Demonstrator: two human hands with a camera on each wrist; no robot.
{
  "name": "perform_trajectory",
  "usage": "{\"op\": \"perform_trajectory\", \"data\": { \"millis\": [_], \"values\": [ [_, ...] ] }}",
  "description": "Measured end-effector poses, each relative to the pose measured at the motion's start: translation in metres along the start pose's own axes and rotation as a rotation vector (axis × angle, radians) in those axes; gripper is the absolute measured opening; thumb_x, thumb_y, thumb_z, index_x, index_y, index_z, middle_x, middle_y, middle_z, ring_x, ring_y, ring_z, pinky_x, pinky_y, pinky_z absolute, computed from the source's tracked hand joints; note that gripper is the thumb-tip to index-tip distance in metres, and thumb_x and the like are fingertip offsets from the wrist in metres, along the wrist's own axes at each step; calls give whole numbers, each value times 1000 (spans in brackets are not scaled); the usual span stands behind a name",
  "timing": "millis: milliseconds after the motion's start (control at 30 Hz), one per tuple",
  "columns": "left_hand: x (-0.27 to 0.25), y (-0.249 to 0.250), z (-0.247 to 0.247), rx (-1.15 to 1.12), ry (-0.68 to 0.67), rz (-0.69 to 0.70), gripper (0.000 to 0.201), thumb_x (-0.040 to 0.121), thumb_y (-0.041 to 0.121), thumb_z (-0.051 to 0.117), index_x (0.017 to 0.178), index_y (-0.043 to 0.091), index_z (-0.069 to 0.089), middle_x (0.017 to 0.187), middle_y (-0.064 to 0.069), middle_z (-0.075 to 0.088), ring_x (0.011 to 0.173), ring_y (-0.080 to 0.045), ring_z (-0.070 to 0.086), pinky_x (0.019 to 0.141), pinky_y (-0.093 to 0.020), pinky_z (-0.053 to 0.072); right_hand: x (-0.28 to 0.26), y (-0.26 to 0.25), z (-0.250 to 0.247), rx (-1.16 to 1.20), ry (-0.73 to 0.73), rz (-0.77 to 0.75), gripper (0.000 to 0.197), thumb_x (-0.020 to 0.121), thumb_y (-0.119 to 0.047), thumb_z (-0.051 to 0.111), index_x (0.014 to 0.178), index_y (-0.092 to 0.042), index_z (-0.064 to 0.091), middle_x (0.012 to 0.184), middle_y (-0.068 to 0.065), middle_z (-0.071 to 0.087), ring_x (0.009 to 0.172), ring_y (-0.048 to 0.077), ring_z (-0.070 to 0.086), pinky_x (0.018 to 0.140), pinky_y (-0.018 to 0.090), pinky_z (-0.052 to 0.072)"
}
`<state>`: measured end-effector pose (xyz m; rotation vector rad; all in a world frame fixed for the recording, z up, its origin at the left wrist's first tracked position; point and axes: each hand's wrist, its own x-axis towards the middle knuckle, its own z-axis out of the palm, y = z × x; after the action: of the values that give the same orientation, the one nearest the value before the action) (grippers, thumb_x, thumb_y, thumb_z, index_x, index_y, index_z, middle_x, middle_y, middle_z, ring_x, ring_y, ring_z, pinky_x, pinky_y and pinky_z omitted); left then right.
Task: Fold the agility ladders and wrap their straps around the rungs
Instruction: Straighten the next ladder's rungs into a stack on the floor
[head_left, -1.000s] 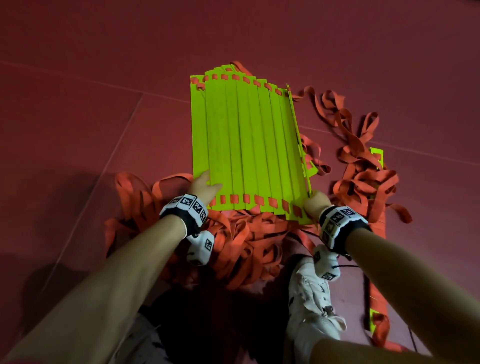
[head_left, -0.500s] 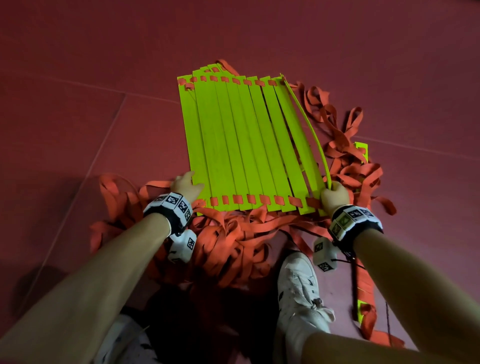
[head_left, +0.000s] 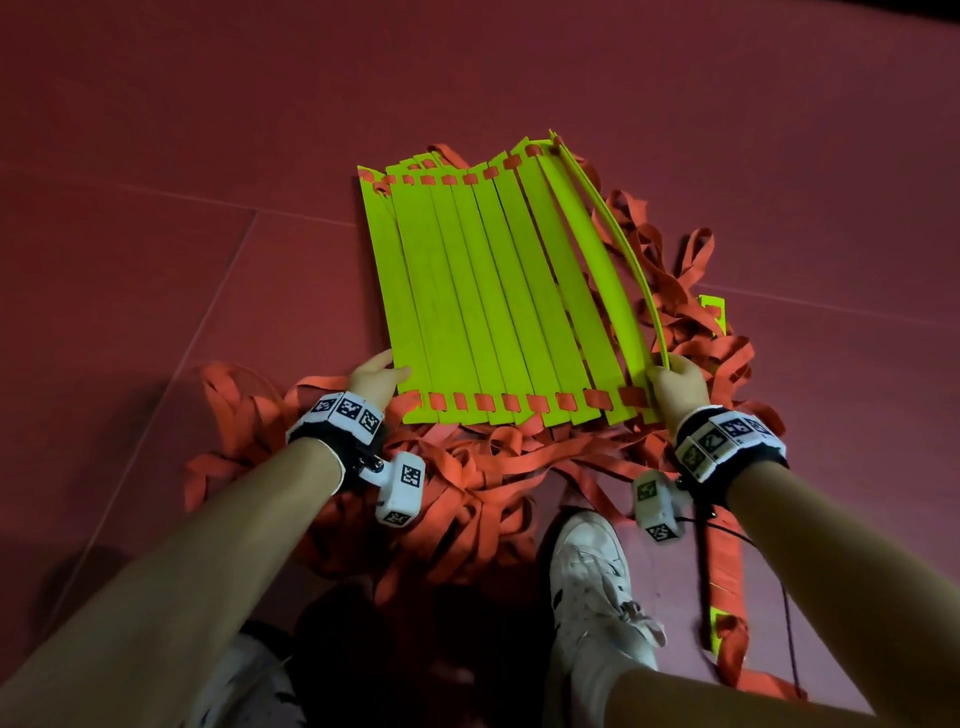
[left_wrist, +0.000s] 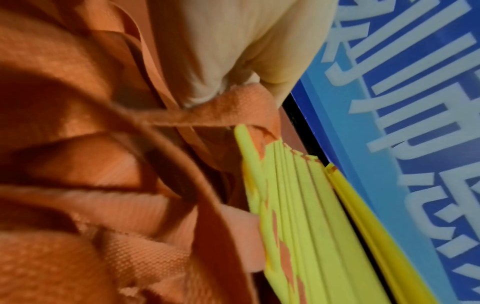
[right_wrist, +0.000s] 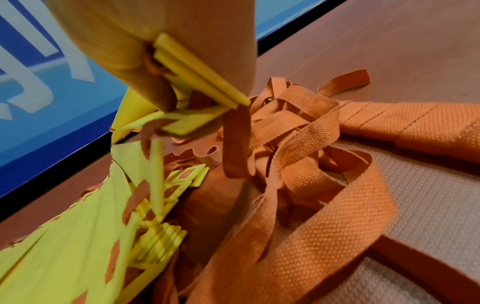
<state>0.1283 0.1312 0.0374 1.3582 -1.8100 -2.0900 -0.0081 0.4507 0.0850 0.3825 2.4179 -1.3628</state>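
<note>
Several yellow-green rungs (head_left: 498, 291) lie fanned out flat on the red floor, joined by orange straps (head_left: 467, 483) that pile up loosely at their near ends. My left hand (head_left: 376, 379) holds the near left corner of the fan, thumb on top; in the left wrist view its fingers (left_wrist: 233, 51) pinch a strap loop at the rung ends (left_wrist: 298, 205). My right hand (head_left: 675, 382) grips the near ends of the rightmost rungs (right_wrist: 197, 78), which stand on edge and bow upward (head_left: 623, 244).
More tangled strap (head_left: 675, 291) lies right of the fan, with another rung end (head_left: 711, 306) in it. A strap-wrapped bundle (head_left: 724, 571) lies by my right forearm. My white shoe (head_left: 592, 571) stands just behind the strap pile. A blue banner (left_wrist: 415, 123) runs along the floor's far edge.
My hands have moved apart, the right one to the right. The fan has spread wider at the near end and the rightmost rungs have risen on edge and bowed.
</note>
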Motion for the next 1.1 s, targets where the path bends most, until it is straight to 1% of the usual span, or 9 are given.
{"op": "perform_trajectory", "data": {
  "millis": [200, 267, 400, 567, 733, 833, 967, 1033, 1100],
  "values": [
    [-15, 13, -22, -134, -153, -21, 45, 95, -2, 53, 139, 4, 48, 132, -11, 57, 117, -26, 55, 95, -32, 48, 5, 20, 11, -205, -27, 65, 25, 83, -2, 51, 102, -1, 67, 92, 17, 61, 90, 35, 61, 78, 38, 49],
    [-19, 8, -29, -119, -194, -38, 47, 95, -1, 52, 141, 4, 46, 136, -14, 55, 120, -28, 54, 105, -37, 43, -5, 23, 15, -294, -49, 74, 28, 84, -1, 52, 109, 7, 64, 90, 18, 57, 88, 32, 57, 75, 37, 48],
    [-31, 5, -38, -111, -146, -11, 43, 94, -6, 49, 137, -1, 49, 131, -17, 57, 103, -27, 60, 93, -33, 47, -24, 22, 20, -380, -119, 99, 55, 68, -21, 63, 115, 7, 59, 104, 24, 59, 100, 38, 59, 72, 34, 44],
    [-34, 34, -56, -102, -92, 60, 39, 93, -6, 51, 132, -4, 54, 126, -16, 60, 117, -32, 58, 107, -42, 42, -20, 20, 28, -480, -97, 92, 32, 87, -7, 57, 116, 5, 56, 117, 26, 60, 106, 38, 58, 81, 36, 46],
    [-47, 61, -62, -184, -131, 96, 35, 95, -7, 45, 128, -3, 55, 95, -9, 72, 85, -17, 68, 87, -31, 53, -27, -2, 43, -372, -117, 67, 53, 74, -22, 58, 119, 6, 60, 119, 26, 62, 107, 38, 58, 89, 38, 44],
    [-51, 44, -63, -98, -135, 32, 41, 93, -12, 42, 133, -5, 50, 112, -17, 63, 86, -20, 64, 89, -32, 50, -31, -9, 53, -443, -187, 38, 69, 57, -31, 54, 114, 8, 60, 105, 27, 63, 94, 34, 60, 76, 35, 44],
    [-50, 11, -59, 95, -116, -42, 46, 86, -22, 32, 118, -2, 59, 83, -4, 72, 63, -10, 64, 58, -18, 50, -40, -10, 63, -773, -83, -76, 64, 86, -35, 63, 136, -1, 40, 133, 25, 46, 126, 39, 42, 100, 44, 37],
    [-52, -4, -57, 182, -105, -81, 44, 88, -18, 31, 110, 9, 58, 90, -12, 72, 87, -21, 67, 72, -28, 54, -45, -12, 72, -888, -43, -224, 59, 94, -34, 51, 142, -6, 32, 140, 23, 38, 131, 38, 32, 102, 46, 34],
    [-55, -17, -55, 331, -171, -123, 44, 90, -11, 42, 127, 10, 53, 129, -20, 59, 119, -36, 56, 100, -46, 47, -52, -15, 84, -923, -79, -388, 59, 95, -31, 50, 145, -8, 30, 141, 21, 38, 132, 37, 31, 103, 45, 34]
  ]
}}
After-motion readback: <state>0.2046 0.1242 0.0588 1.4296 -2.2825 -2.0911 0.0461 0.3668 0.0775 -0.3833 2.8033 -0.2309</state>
